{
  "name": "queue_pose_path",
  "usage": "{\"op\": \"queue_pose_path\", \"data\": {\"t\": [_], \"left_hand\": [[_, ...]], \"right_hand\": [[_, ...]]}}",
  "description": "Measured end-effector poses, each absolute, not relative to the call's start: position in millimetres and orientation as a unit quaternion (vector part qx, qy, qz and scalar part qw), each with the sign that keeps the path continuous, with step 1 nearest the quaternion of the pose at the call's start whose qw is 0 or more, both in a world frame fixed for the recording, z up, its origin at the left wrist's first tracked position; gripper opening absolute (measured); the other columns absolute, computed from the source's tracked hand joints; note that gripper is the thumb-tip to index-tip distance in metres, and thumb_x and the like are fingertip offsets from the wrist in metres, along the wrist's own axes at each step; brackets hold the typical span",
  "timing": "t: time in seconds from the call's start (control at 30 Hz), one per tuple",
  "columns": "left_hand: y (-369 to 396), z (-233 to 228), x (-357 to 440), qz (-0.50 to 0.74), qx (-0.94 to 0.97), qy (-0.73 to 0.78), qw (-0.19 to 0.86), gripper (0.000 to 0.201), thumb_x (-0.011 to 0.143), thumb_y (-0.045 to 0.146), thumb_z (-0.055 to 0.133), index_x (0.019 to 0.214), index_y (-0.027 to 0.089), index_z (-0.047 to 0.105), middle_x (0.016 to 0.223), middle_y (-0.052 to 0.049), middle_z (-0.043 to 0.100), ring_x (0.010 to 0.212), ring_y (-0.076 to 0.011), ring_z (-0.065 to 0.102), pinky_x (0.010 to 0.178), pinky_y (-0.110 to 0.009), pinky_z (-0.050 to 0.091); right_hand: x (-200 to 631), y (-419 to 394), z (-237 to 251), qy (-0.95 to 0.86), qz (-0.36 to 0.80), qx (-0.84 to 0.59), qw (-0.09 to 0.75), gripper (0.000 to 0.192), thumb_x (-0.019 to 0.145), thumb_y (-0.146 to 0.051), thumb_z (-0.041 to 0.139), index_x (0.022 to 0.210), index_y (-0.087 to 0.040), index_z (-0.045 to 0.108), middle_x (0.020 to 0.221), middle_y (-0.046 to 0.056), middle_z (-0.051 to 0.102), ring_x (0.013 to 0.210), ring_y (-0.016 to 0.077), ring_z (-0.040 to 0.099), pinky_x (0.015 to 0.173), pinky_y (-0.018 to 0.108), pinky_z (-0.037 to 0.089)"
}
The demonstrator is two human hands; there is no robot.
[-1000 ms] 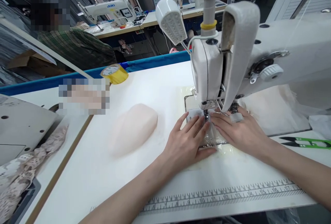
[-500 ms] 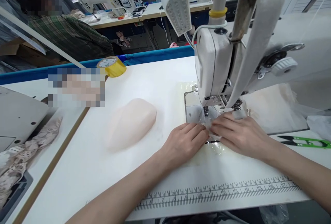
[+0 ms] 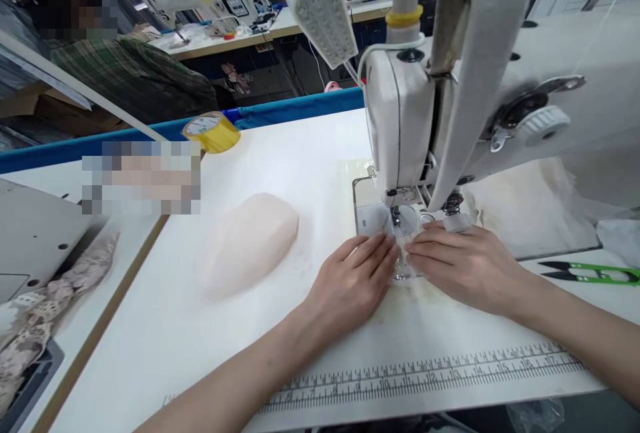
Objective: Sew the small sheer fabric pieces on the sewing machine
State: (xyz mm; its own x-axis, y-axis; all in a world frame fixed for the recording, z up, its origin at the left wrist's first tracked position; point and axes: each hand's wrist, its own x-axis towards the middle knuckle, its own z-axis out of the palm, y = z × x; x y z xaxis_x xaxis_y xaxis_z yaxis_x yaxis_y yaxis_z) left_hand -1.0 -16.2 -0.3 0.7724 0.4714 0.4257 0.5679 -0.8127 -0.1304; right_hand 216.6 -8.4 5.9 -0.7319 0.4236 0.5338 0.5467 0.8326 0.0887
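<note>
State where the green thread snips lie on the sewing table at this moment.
In the head view, the green thread snips lie flat near the table's right edge, right of the right hand and in front of the sewing machine.

1. Your left hand and right hand covered most of the clear strip; its outline was too faint to tell.
2. Needle was hidden behind the machine head.
3. Lace ran off the left edge.
4. Snips were cut at the right edge.
</note>
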Motion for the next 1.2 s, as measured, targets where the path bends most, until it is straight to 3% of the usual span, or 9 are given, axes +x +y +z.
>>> {"op": "queue_pose_path", "data": {"t": [0.53, 0.83, 1.2], "left_hand": [[-8, -1, 0, -0.182, -0.929, -0.300, 0.120, 0.030, 0.092, 0.016, 0.047, 0.119, 0.009, 0.059, 0.120, -0.013, 0.065, 0.113, -0.0224, 0.061, 0.099, -0.044, 0.047], [-12, -2, -1, -0.190, -0.930, -0.289, 0.121, 0.028, 0.092, 0.013, 0.048, 0.117, 0.009, 0.060, 0.118, -0.012, 0.066, 0.110, -0.0210, 0.063, 0.099, -0.043, 0.046], [-18, -1, -1, -0.211, -0.927, -0.295, 0.094, 0.028, 0.090, 0.014, 0.050, 0.115, 0.011, 0.062, 0.115, -0.011, 0.067, 0.108, -0.0210, 0.063, 0.102, -0.045, 0.044]], "right_hand": [[218, -3, 0, -0.916, -0.145, -0.282, 0.245, 0.022, 0.087, -0.004, 0.052, 0.088, -0.016, 0.069, 0.095, -0.001, 0.074, 0.079, 0.0135, 0.066, 0.076, 0.031, 0.050], [218, -1, -7, -0.918, -0.127, -0.285, 0.244, 0.020, 0.086, -0.005, 0.054, 0.096, -0.014, 0.068, 0.104, 0.003, 0.072, 0.087, 0.0171, 0.066, 0.089, 0.040, 0.051], [216, -5, -5, -0.910, -0.170, -0.284, 0.249, 0.017, 0.087, -0.010, 0.056, 0.094, -0.016, 0.069, 0.100, 0.003, 0.073, 0.084, 0.0156, 0.066, 0.086, 0.037, 0.052]]}}
